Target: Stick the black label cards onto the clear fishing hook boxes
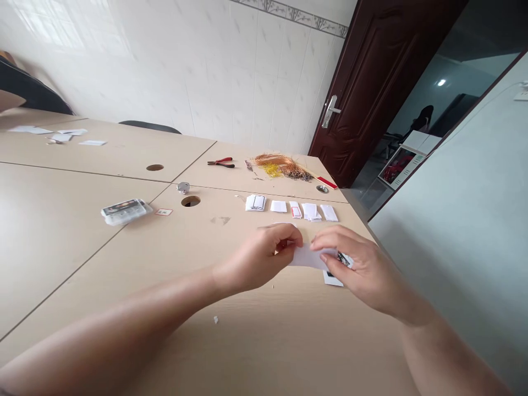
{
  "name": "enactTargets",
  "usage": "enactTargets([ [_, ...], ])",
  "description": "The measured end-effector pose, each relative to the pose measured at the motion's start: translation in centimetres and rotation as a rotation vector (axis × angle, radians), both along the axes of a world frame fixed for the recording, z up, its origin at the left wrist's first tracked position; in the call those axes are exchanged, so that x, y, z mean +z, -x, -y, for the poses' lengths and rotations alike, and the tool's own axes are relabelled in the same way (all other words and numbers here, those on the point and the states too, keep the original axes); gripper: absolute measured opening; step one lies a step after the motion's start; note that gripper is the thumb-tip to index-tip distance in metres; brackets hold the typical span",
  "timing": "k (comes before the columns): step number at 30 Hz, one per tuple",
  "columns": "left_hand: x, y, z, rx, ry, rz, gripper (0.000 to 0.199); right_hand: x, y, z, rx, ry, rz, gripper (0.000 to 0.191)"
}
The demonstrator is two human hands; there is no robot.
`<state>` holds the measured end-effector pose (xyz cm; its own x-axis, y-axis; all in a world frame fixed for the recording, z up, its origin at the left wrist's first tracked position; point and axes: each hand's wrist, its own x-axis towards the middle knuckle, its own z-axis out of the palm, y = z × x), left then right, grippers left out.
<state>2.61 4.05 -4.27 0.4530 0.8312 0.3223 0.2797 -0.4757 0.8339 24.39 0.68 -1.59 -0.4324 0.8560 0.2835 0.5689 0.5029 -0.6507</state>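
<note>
A white slip of paper (307, 257) is stretched between my two hands above the table. My left hand (264, 256) pinches its left end between thumb and curled fingers. At the other end, my right hand (361, 267) has thumb and fingers closed about the paper. A card with a black-and-white print (345, 259) shows behind my right fingers; whether I hold it too is unclear. Below the slip, partly covered by my right hand, lies a white card with a dark patch (333, 280). Another pale piece of paper shows just behind my left fingers.
Small white paper stacks (279, 206) form a row beyond my hands. Farther back are red-and-black pliers (221, 163) and a bundle of copper-coloured wires (284, 164). A clear plastic box (126, 211) and a crumpled silvery lump (183, 188) sit left, near a cable hole (191, 201).
</note>
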Motion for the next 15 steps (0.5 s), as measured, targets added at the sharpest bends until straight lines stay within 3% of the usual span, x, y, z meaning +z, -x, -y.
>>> enactTargets([
  [4, -0.9, -0.2, -0.4, 0.01, -0.057, -0.093, 0.023, -0.5, 0.4, -0.3, 0.027, 0.128, 0.148, 0.028],
  [7, -1.6, -0.2, -1.2, 0.058, -0.083, -0.124, 0.018, -1.4, 0.3, -1.9, -0.052, 0.182, 0.178, 0.023],
  [9, -2.5, 0.0, -2.3, 0.105, -0.098, -0.147, 0.021, -2.2, -0.2, -4.1, -0.185, 0.18, 0.169, 0.016],
  [12, -4.6, 0.6, -4.5, 0.167, -0.135, -0.22, 0.037, -3.4, -1.0, -8.7, -0.399, 0.134, 0.164, 0.03],
  [15, -6.9, 0.9, -6.5, 0.149, -0.185, -0.295, 0.045, -4.5, -1.1, -13.2, -0.509, 0.129, 0.208, 0.034],
])
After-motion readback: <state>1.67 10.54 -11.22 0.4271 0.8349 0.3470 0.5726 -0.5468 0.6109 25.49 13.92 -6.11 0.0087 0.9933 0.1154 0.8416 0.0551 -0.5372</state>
